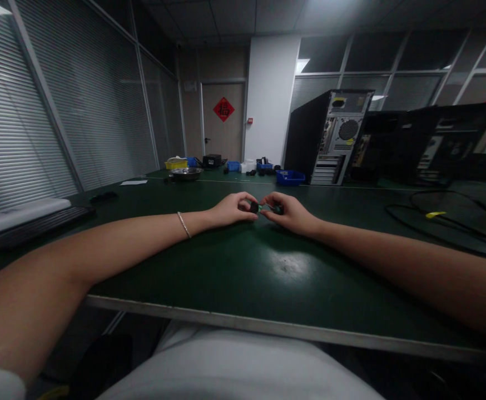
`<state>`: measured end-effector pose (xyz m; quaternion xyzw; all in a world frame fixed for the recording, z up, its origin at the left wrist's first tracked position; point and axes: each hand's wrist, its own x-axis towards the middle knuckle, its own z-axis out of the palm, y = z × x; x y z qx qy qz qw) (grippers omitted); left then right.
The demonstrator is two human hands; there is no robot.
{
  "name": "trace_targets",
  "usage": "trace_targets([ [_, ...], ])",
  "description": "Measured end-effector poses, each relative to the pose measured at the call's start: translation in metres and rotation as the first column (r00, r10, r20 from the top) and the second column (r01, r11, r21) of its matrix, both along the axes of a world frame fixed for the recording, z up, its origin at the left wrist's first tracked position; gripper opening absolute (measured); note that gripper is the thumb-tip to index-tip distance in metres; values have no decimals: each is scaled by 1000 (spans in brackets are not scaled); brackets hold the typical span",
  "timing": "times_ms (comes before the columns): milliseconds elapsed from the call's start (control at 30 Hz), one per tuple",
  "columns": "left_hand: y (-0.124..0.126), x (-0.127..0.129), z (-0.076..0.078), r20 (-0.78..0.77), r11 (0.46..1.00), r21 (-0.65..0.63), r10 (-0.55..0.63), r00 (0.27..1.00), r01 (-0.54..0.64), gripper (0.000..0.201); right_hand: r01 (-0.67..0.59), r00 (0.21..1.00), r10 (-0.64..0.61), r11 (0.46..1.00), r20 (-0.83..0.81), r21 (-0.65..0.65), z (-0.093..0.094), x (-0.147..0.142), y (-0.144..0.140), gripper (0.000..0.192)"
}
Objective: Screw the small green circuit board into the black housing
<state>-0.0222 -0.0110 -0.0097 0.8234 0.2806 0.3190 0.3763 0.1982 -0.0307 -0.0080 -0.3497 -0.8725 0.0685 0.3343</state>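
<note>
My left hand (235, 209) is closed on a small black part (254, 207), gripped between thumb and fingers. Facing it, my right hand (288, 212) pinches a small dark piece (278, 209), partly hidden by the fingers. A bit of green (260, 208) shows between the two hands, beside the black part; whether it joins the two pieces I cannot tell. Both hands rest low over the green tabletop (226, 272), with their fingertips close together. The exact kind of these small parts is too dim to make out.
At the back stand a blue bin (290, 178), a metal bowl (186, 174), a yellow basket (176, 164) and several small dark parts. A computer tower (330, 139) rises at right, with cables (439, 222) nearer me. A keyboard (38, 226) lies left.
</note>
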Motion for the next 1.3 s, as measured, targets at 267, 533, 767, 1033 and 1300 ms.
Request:
trace_targets([
  [267,-12,6,1,-2,999,47,27,1000,-27,47,-30,998,34,997,-61,69,1,-3,-4,26],
  [533,-13,6,2,0,996,82,40,999,-40,44,-36,998,40,995,-47,89,1,-3,-7,22],
  [767,-14,6,1,-2,988,147,40,999,-39,45,-47,998,50,996,-36,80,3,-4,-9,21],
  [1033,-19,6,3,-49,962,259,103,994,-87,41,-50,997,52,998,-60,22,3,-5,-9,20],
  [1300,-18,7,2,-55,949,296,128,990,-106,42,-84,993,84,996,-79,2,1,-6,-7,19],
])
